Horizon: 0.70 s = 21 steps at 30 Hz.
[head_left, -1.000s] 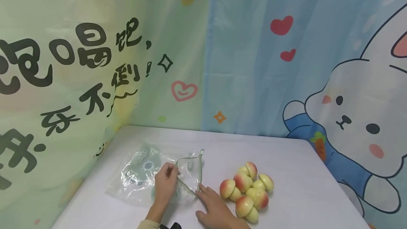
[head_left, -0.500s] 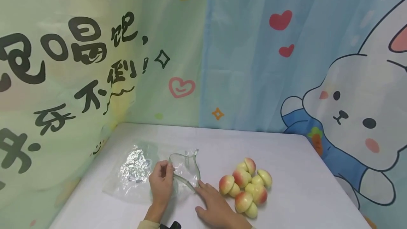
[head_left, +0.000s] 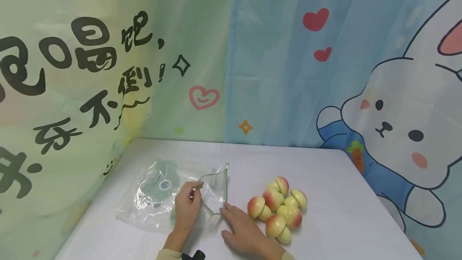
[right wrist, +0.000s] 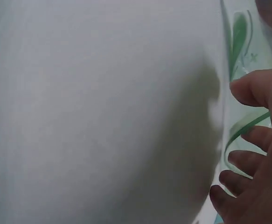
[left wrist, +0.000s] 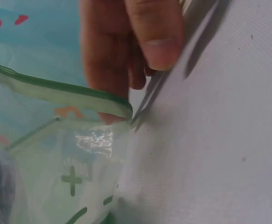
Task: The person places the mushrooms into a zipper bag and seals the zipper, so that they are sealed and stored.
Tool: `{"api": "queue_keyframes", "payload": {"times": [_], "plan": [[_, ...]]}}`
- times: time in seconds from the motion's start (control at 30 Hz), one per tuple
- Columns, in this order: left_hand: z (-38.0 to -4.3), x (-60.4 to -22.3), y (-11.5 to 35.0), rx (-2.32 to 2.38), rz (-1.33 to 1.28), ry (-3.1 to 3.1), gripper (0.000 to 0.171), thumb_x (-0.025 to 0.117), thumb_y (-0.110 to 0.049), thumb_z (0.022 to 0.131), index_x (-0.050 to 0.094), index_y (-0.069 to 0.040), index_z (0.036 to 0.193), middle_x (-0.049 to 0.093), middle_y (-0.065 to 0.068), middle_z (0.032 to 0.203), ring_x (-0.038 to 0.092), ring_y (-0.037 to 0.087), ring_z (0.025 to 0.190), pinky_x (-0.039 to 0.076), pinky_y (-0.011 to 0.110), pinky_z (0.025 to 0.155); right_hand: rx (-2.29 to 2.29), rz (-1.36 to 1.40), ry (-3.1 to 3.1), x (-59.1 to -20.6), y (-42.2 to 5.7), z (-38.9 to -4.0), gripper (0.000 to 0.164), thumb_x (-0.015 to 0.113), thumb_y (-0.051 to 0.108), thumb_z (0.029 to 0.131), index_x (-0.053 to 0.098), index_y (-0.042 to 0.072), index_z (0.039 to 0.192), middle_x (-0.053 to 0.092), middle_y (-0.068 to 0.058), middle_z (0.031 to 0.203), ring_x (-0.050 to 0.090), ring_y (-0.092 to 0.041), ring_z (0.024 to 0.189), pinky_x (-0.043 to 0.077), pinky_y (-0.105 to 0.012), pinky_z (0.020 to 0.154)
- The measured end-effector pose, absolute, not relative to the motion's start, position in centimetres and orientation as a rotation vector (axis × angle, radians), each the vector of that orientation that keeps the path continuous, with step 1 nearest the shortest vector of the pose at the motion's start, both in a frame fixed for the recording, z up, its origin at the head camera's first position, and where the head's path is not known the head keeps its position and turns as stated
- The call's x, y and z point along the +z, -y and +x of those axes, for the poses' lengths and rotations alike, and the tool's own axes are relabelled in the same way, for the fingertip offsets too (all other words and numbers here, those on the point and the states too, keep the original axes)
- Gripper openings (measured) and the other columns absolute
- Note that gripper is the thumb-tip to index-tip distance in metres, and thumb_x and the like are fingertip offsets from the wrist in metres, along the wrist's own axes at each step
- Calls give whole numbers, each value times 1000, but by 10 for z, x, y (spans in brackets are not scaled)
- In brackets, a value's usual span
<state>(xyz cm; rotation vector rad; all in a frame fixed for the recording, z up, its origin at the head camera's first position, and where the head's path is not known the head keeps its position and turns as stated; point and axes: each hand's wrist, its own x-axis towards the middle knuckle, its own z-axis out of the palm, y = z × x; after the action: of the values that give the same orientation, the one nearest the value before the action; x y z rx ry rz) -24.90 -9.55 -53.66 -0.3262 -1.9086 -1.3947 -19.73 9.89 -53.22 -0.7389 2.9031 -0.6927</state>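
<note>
A clear plastic zip bag (head_left: 148,193) with a green zip edge and pale green print lies on its side on the table. My left hand (head_left: 187,206) pinches the near strip of its mouth between thumb and fingers, and the mouth gapes. The right hand (head_left: 238,228) rests low beside the mouth, fingers extended, fingertips at the lower end of the zip strip. In the left wrist view, the bag's green zip strip (left wrist: 66,88) crosses in front of a fingertip. Loosely spread fingers (right wrist: 238,182) overlap the bag's green edge (right wrist: 243,128) in the right wrist view.
Several yellow-and-red mushroom-shaped pieces (head_left: 276,224) sit clustered right of the right hand. The white table (head_left: 325,196) ends at a printed curtain (head_left: 267,71) behind. A black device (head_left: 195,255) is on the left wrist.
My left hand drew the near zip strip leftward, then came back slightly right with it. The bag's mouth changed shape. My right hand stays almost in place; the head view shifted a little.
</note>
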Motion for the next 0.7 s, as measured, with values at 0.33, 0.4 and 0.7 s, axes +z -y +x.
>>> {"api": "queue_keyframes", "payload": {"times": [0.33, 0.4, 0.7], "plan": [[-247, -535, 94, -1480, -305, 1919, 28, 55, 17, 80, 70, -1, 95, 68, 6, 89, 55, 4, 56, 47, 15, 46, -753, -643, -3370, -507, -112, -205, 53, 75, 15, 77, 60, 11, 128, 58, -9, 132, 57, -30, 117, 49, -48, 96], [-247, -535, 94, -1483, -306, 1908, 27, 56, 17, 80, 70, 0, 94, 68, 6, 89, 56, 4, 56, 47, 15, 45, -750, -606, -3489, -503, -120, -207, 52, 79, 10, 71, 64, 9, 121, 62, -10, 121, 61, -31, 106, 52, -47, 88], [-245, -534, 95, -1489, -292, 1890, 24, 56, 17, 80, 69, 1, 93, 68, 5, 89, 56, 5, 55, 44, 15, 42, -678, -357, -3488, -504, -143, -204, 46, 77, 17, 74, 66, 6, 117, 61, -10, 105, 61, -28, 90, 53, -43, 74]]}}
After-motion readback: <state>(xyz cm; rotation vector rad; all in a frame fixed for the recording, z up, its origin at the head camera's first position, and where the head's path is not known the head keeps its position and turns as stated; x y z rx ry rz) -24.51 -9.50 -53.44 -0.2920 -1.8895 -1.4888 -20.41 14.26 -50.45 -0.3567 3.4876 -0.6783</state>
